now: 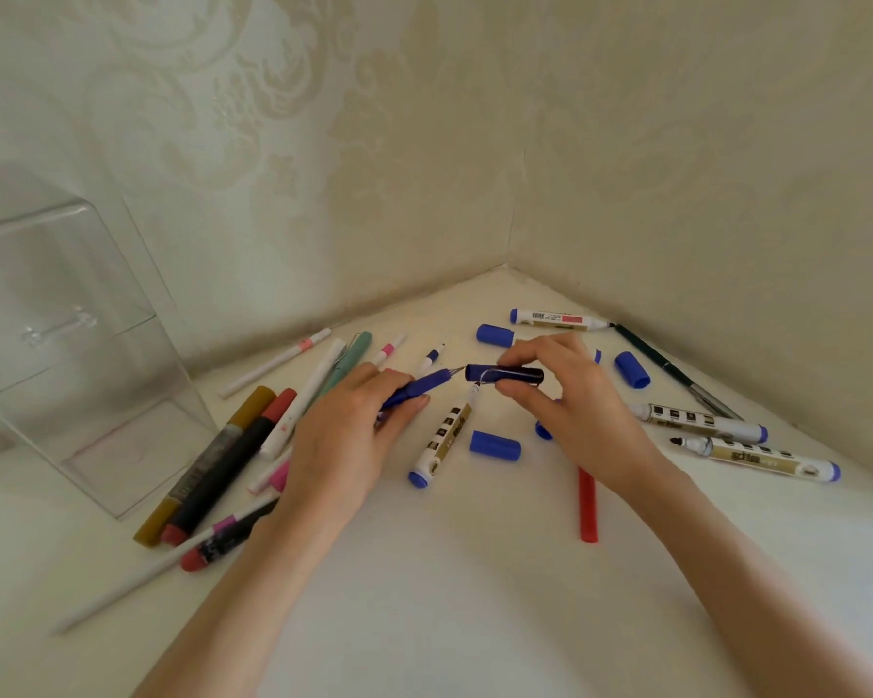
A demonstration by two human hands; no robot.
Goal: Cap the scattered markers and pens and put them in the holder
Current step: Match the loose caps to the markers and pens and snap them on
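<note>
Hands meet low over the white table (449, 596). Our left hand (344, 435) curls round a blue pen (419, 387), its tip aimed at three o'clock. Our right hand (570, 400) pinches a dark blue cap (505, 373) between thumb and fingertips, its mouth turned to nine o'clock. Tip and mouth are just apart. The clear holder (71, 345) stands upright at nine o'clock of our hands, well apart. An uncapped white marker (444, 435) and a loose blue cap (495, 445) lie at six o'clock of the pen tip.

Counting four white markers (558, 317) (442, 440) (701, 420) (757, 455), three fully visible blue caps (495, 335) (632, 369) (495, 445), one blue pen (419, 385), one dark cap (505, 373), one clear holder (71, 345).
</note>
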